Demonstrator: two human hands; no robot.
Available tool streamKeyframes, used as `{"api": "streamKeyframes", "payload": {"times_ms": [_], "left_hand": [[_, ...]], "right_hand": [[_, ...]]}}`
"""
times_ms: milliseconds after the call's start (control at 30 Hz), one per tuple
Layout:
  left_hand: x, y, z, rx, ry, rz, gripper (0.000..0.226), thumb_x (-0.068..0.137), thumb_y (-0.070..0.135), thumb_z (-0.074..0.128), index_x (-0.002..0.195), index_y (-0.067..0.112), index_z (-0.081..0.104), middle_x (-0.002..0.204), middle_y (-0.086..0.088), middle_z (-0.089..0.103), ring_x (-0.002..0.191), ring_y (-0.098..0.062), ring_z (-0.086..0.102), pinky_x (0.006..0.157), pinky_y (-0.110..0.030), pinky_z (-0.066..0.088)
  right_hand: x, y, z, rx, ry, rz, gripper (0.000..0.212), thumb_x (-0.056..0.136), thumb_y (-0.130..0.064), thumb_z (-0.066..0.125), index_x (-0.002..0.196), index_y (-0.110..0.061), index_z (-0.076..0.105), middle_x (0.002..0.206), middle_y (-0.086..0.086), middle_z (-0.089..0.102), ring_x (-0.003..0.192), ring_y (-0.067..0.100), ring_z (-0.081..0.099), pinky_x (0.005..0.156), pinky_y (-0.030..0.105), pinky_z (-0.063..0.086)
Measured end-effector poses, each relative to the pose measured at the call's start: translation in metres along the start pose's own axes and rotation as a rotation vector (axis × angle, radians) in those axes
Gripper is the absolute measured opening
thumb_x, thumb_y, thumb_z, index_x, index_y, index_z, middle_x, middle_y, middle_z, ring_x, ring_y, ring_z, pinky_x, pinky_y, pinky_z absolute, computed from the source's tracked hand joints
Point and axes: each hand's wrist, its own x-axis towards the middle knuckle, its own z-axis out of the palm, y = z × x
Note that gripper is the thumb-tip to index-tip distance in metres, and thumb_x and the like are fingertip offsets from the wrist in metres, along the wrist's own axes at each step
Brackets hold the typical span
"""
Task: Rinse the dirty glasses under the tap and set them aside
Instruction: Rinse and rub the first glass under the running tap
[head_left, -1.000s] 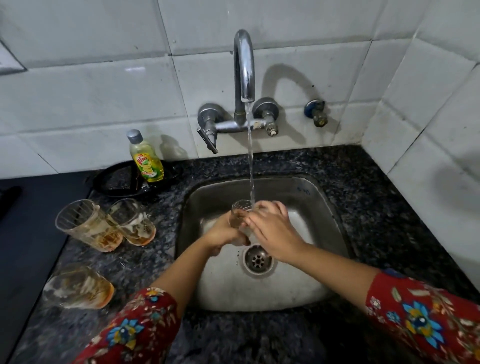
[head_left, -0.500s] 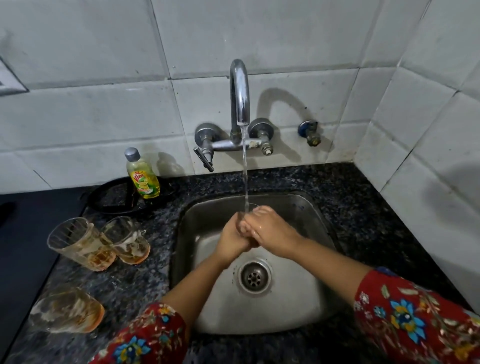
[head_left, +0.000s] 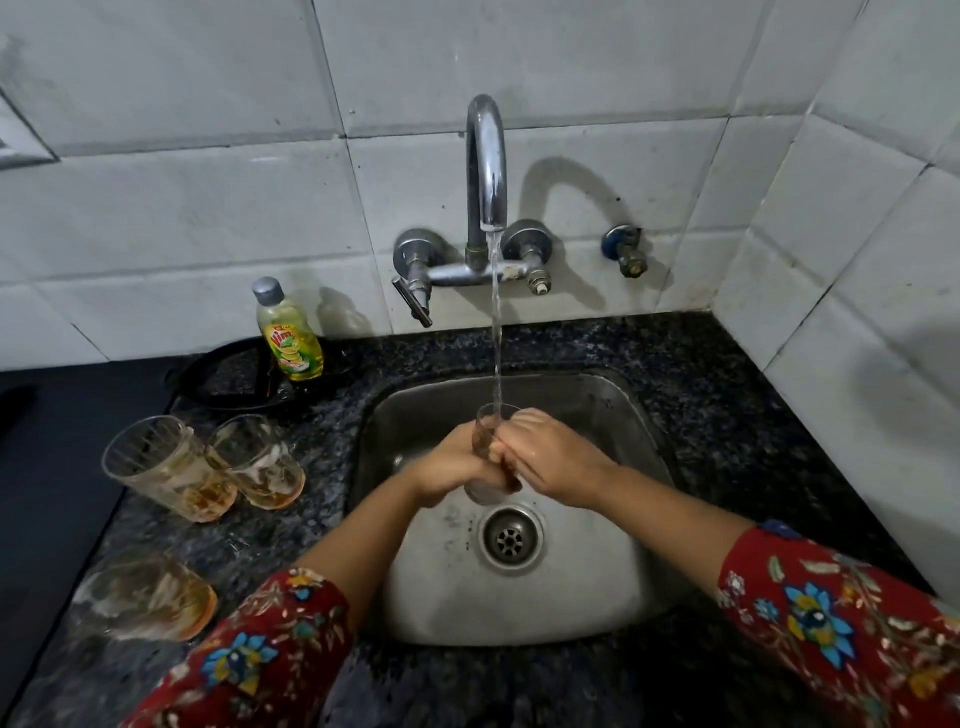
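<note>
**One glass under the running tap, three dirty ones waiting on the counter**

At the far left, on the dark speckled counter, three dirty glasses lie tipped on their sides with brownish dregs inside. The nearest glass sits close to the left sleeve. Further back, a ribbed glass and a smaller glass lie just beside each other, touching or nearly so. Behind them, a yellow dish soap bottle with a grey cap stands upright on a black round tray by the tiled wall.

In the middle, the steel sink holds the work. The left hand is wrapped around the lower part of a small glass, fingers closed on it. The tap above is running, and a thin stream of water falls straight into the glass's open mouth. The glass is held roughly upright over the basin, just behind the drain, and shows a brown tint inside.

The right hand presses against the other side of the same glass, its fingers curled onto the rim and wall, so both hands are clamped on it. The right sleeve, red with flowers, comes in from the lower right corner.
</note>
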Motion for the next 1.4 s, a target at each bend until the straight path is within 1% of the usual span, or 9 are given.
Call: {"api": "streamKeyframes", "payload": {"times_ms": [167, 267, 367, 533, 700, 900, 1067, 1233, 1400], "left_hand": [[0.009, -0.009, 0.034, 0.32, 0.612, -0.053, 0.028, 0.068, 0.005, 0.071, 0.086, 0.015, 0.054, 0.074, 0.004, 0.062, 0.067, -0.012, 0.059, 0.058, -0.026, 0.047], [0.005, 0.0, 0.017, 0.152, 0.337, -0.038, 0.03, 0.068, -0.005, 0.069, 0.087, 0.014, 0.057, 0.073, 0.003, 0.062, 0.067, -0.015, 0.06, 0.054, -0.02, 0.046], [-0.002, 0.011, -0.002, 0.059, -0.009, 0.016, 0.026, 0.065, -0.008, 0.069, 0.081, 0.012, 0.066, 0.077, 0.0, 0.068, 0.077, -0.013, 0.065, 0.072, -0.025, 0.05], [0.003, -0.001, 0.028, 0.447, 0.626, -0.003, 0.023, 0.072, 0.014, 0.068, 0.088, 0.014, 0.052, 0.075, 0.003, 0.064, 0.07, -0.015, 0.063, 0.061, -0.032, 0.05], [-0.003, 0.015, -0.008, 0.105, 0.058, 0.044, 0.035, 0.057, 0.0, 0.076, 0.086, 0.016, 0.063, 0.084, 0.0, 0.067, 0.081, -0.01, 0.064, 0.077, -0.027, 0.052], [0.003, -0.012, 0.019, 0.366, 0.503, 0.085, 0.045, 0.061, 0.022, 0.073, 0.103, 0.021, 0.056, 0.088, 0.007, 0.068, 0.081, -0.007, 0.065, 0.073, -0.03, 0.054], [0.002, -0.004, -0.01, 0.063, 0.128, 0.069, 0.057, 0.054, -0.002, 0.079, 0.106, 0.008, 0.058, 0.098, -0.001, 0.067, 0.089, -0.005, 0.065, 0.077, -0.019, 0.049], [0.002, -0.006, 0.013, 0.289, 0.276, 0.068, 0.049, 0.06, 0.016, 0.078, 0.101, 0.018, 0.051, 0.096, 0.004, 0.063, 0.089, -0.004, 0.064, 0.079, -0.021, 0.051], [-0.014, -0.003, 0.017, 0.822, 0.239, -0.183, 0.072, 0.059, 0.038, 0.083, 0.12, 0.016, 0.051, 0.1, 0.001, 0.067, 0.089, -0.019, 0.065, 0.077, -0.032, 0.054]], "right_hand": [[0.015, -0.011, 0.013, -0.104, 0.025, 0.298, 0.025, 0.099, -0.023, 0.038, 0.095, -0.009, 0.058, 0.094, 0.012, 0.067, 0.085, 0.031, 0.062, 0.075, 0.038, 0.045], [0.01, -0.009, 0.008, 0.046, 0.052, 0.184, 0.019, 0.095, -0.016, 0.043, 0.089, -0.007, 0.058, 0.086, 0.012, 0.067, 0.08, 0.028, 0.061, 0.071, 0.031, 0.04], [0.0, -0.006, 0.001, 0.058, 0.043, 0.066, 0.032, 0.096, -0.027, 0.034, 0.084, -0.008, 0.058, 0.077, 0.008, 0.064, 0.071, 0.024, 0.058, 0.075, 0.033, 0.042], [0.02, -0.016, 0.013, -0.09, 0.093, 0.298, 0.026, 0.099, -0.023, 0.038, 0.09, -0.007, 0.057, 0.088, 0.014, 0.066, 0.08, 0.031, 0.061, 0.071, 0.038, 0.044], [0.001, -0.006, 0.003, 0.114, 0.151, 0.002, 0.028, 0.095, -0.02, 0.038, 0.081, -0.006, 0.058, 0.076, 0.008, 0.061, 0.072, 0.016, 0.052, 0.073, 0.023, 0.036], [0.017, -0.014, 0.009, -0.067, -0.037, 0.222, 0.034, 0.101, -0.032, 0.034, 0.094, -0.009, 0.059, 0.094, 0.012, 0.065, 0.083, 0.027, 0.06, 0.069, 0.033, 0.038], [0.006, -0.006, 0.0, 0.055, -0.063, -0.017, 0.027, 0.097, -0.02, 0.04, 0.091, -0.002, 0.06, 0.091, 0.017, 0.063, 0.085, 0.022, 0.052, 0.072, 0.019, 0.026], [0.014, -0.025, 0.018, 0.002, 0.057, 0.389, 0.04, 0.101, -0.035, 0.033, 0.092, -0.009, 0.062, 0.088, 0.015, 0.067, 0.08, 0.032, 0.063, 0.071, 0.041, 0.049], [0.029, -0.022, 0.025, 0.738, 0.043, 0.917, 0.046, 0.101, -0.033, 0.036, 0.063, -0.016, 0.056, 0.06, 0.003, 0.058, 0.058, 0.018, 0.055, 0.068, 0.035, 0.048]]}}
